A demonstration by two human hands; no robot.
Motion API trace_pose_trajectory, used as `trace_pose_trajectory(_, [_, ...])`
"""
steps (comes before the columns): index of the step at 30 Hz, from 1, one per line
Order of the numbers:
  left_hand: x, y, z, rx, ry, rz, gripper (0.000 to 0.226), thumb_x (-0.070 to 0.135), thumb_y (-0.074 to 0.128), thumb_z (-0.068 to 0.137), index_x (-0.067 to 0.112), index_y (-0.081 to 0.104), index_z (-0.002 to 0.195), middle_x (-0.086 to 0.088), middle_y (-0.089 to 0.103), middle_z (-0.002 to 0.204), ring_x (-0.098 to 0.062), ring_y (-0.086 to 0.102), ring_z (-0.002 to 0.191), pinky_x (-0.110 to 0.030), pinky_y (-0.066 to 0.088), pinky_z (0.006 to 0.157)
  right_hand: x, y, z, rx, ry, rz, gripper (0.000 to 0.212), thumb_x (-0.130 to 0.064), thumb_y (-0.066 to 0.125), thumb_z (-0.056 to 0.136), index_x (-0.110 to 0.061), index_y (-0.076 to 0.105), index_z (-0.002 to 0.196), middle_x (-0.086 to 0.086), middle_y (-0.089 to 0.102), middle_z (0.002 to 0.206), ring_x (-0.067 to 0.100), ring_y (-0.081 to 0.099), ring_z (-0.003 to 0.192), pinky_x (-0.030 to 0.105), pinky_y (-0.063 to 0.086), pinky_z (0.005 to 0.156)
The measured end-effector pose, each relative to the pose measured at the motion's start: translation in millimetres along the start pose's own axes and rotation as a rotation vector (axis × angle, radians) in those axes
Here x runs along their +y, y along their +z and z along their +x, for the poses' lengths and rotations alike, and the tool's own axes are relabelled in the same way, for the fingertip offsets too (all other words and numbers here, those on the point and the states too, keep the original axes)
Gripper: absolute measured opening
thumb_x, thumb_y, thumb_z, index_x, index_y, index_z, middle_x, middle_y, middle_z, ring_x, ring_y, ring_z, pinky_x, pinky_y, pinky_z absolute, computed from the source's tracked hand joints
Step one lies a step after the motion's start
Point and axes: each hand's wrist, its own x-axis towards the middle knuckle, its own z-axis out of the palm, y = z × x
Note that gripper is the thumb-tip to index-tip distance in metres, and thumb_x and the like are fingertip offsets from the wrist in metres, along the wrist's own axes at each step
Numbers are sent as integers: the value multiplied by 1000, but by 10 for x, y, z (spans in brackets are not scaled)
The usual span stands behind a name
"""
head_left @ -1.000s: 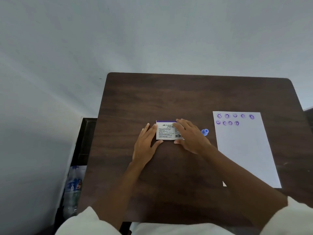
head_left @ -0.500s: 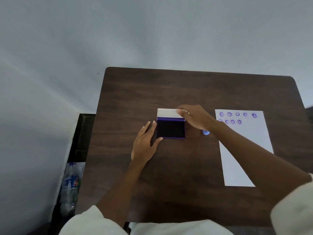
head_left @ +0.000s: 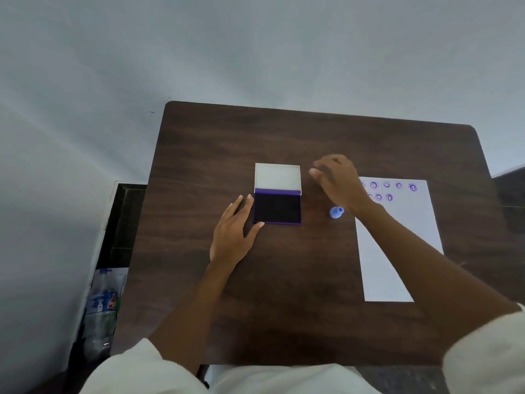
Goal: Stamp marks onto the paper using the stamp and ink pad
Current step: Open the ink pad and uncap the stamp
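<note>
1. The ink pad [head_left: 277,207] lies open near the middle of the table [head_left: 199,155], a little toward the far edge. Its white lid [head_left: 277,176] is folded back flat on the far side, and the dark purple pad faces up.
2. The left hand [head_left: 234,233] rests flat on the table at the pad's left near corner. Its fingers are spread and straight, the fingertips touch the left side of the case, and the thumb tip lies at the near left corner. It grips nothing.
3. The right hand [head_left: 336,180] is raised above the table just right of the lid, blurred, fingers loosely curled and apart, with nothing in them.
4. The stamp [head_left: 336,213], small and light blue, lies on its side on the table between the pad and the paper, just beside the right wrist and untouched.
5. The paper [head_left: 397,251] lies along the table's right side, its long edge running toward the near edge. Two rows of purple round marks [head_left: 386,184] sit along its far edge; the right forearm crosses over its left part and hides some of them.
</note>
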Motion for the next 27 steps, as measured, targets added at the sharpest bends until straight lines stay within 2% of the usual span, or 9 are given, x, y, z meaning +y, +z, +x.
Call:
trace_pose_trajectory(3, [3,14,-9,10,11,-8,77,52,57,95,26,21,158,1,25,163,-19,20,150,-42,30,116,201,-214,-311,27,-14,-60,39,-49,59,84,-18,68,105,5,69,113,23,59,108,34,43,94])
trace_pose_trajectory(6, [75,24,-64,133,77,-56,78,48,62,93,18,27,156,-3,34,159,-19,27,148,-36,32,115,279,-262,-636,-85,32,-60,40,-39,74,76,-14,68,107,6,68,114,24,59,106,39,48,93])
trace_pose_trajectory(10, [442,157,-117,376,254,-85,59,35,68,91,10,52,142,-8,57,136,-21,51,126,-29,42,105,407,-84,-731,-125,41,-17,24,-28,73,79,-12,69,96,7,71,101,23,63,93,23,44,80])
trace_pose_trajectory(13, [894,383,-103,281,293,-157,49,31,69,91,11,59,135,-6,62,126,-16,56,116,-27,49,97,447,-1,-732,-92,40,40,15,-21,65,85,-8,71,91,9,72,95,23,63,88,18,40,76])
trace_pose_trajectory(16, [1244,648,-57,128,177,-206,53,31,70,92,14,54,140,-6,59,133,-18,58,117,-33,52,97,459,10,-739,-49,84,90,20,-21,66,85,-8,71,100,10,72,103,23,63,91,23,43,84])
trace_pose_trajectory(18, [1395,780,0,90,85,-145,59,35,71,90,14,52,142,-7,58,138,-22,57,122,-38,48,102,478,-2,-749,-26,89,119,23,-24,67,85,-8,69,101,11,72,104,22,63,90,23,42,84])
trace_pose_trajectory(21, [1552,873,62,113,46,-61,57,39,74,87,13,59,135,-8,64,130,-25,60,118,-41,45,101,492,-32,-769,-19,68,165,21,-25,66,85,-7,68,97,11,72,99,17,59,81,18,39,76])
trace_pose_trajectory(24, [1586,919,106,204,66,-15,48,41,79,81,13,70,119,-6,73,111,-23,66,101,-39,48,89,487,-46,-769,-27,50,177,22,-27,64,86,-7,67,96,11,71,98,14,55,79,14,36,72])
trace_pose_trajectory(27, [1583,931,137,249,63,19,37,39,83,77,13,76,102,-4,76,94,-20,66,83,-31,41,75,501,-48,-772,-26,40,201,22,-27,64,87,-8,68,96,10,72,97,13,55,78,6,32,70])
